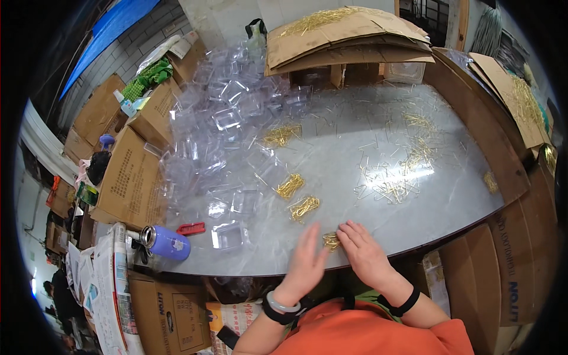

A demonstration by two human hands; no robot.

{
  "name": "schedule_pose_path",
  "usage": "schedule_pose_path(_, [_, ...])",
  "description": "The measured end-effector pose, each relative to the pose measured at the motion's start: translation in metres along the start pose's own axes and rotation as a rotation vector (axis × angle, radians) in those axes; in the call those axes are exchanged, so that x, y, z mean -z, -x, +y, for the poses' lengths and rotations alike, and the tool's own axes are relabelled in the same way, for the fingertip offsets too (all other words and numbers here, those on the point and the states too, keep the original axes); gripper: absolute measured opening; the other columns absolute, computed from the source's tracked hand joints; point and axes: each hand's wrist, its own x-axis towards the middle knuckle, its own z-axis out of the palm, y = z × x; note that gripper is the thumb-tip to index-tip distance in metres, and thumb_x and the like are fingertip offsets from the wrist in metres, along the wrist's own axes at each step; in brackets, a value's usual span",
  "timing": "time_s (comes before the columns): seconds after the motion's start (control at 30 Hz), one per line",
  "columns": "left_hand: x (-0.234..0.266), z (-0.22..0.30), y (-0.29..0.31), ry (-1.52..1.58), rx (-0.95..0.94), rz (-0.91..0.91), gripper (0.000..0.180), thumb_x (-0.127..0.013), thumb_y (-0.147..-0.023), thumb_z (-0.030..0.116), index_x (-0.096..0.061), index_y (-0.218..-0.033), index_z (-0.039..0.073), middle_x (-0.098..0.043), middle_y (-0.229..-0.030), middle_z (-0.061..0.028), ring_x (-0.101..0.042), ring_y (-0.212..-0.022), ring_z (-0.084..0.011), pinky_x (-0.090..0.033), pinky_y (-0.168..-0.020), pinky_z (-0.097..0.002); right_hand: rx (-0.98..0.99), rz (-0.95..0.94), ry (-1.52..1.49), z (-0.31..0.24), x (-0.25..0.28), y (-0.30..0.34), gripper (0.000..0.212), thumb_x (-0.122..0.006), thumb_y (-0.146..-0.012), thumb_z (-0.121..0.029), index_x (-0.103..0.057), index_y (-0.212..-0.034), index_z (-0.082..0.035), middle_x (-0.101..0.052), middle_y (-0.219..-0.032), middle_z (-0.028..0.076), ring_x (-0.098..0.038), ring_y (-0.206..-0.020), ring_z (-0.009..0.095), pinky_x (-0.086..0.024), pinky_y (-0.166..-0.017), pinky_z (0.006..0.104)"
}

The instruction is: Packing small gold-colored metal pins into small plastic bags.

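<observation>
A small bundle of gold bent-wire pieces (331, 241) lies on the grey tabletop between my hands, close to the front edge. My left hand (307, 257) is just left of it, fingers stretched out and a little blurred, holding nothing. On the other side, my right hand (365, 254) lies with straight fingers against or partly over the bundle; the exact contact is hidden. Two similar gold wire bundles, one nearer (304, 207) and one farther (290, 186), sit ahead and to the left. A larger heap (283, 135) is beyond them.
Clear plastic boxes (228, 118) pile up on the left. Loose wire pieces (396, 177) scatter across the right side. A purple bottle (168, 242) lies near a red tool (191, 228) at front left. Cardboard (349, 38) covers the back; a cardboard wall (491, 136) borders the right.
</observation>
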Motion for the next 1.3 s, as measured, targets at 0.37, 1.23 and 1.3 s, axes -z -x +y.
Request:
schedule_pose_path(0.37, [0.076, -0.023, -0.057, 0.57, 0.86, -0.022, 0.036, -0.056, -0.106, 0.023, -0.053, -0.123, -0.01, -0.062, -0.092, -0.0169, -0.071, -0.071, -0.0279, -0.063, -0.06, -0.0352, -0.151, 0.23, -0.352, 0.004, 0.008, 0.005, 0.035, -0.059, -0.098, -0.001, -0.058, -0.133, -0.001, -0.058, -0.14, 0.02, -0.052, -0.135, 0.042, -0.045, -0.111, 0.0476])
schedule_pose_path(1.23, [0.029, 0.052, 0.044, 1.111, 0.513, 0.137, 0.011, -0.047, -0.112, 0.018, -0.051, -0.113, 0.008, -0.059, -0.114, -0.006, -0.063, -0.104, -0.0135, -0.059, -0.096, -0.0432, -0.171, 0.21, -0.457, -0.056, 0.009, -0.018, 0.078, -0.085, -0.081, -0.027, -0.048, -0.144, 0.001, -0.045, -0.15, 0.026, -0.049, -0.132, 0.043, -0.043, -0.109, 0.0482])
schedule_pose_path(1.3, [0.029, 0.051, 0.046, 1.126, 0.494, 0.107, 0.012, -0.046, -0.112, 0.019, -0.05, -0.112, 0.008, -0.057, -0.125, -0.0091, -0.064, -0.111, -0.0166, -0.058, -0.098, -0.0457, -0.172, 0.202, -0.458, -0.054, 0.009, -0.014, 0.072, -0.084, -0.083, -0.025, -0.05, -0.142, 0.001, -0.047, -0.148, 0.024, -0.051, -0.13, 0.042, -0.045, -0.107, 0.0463])
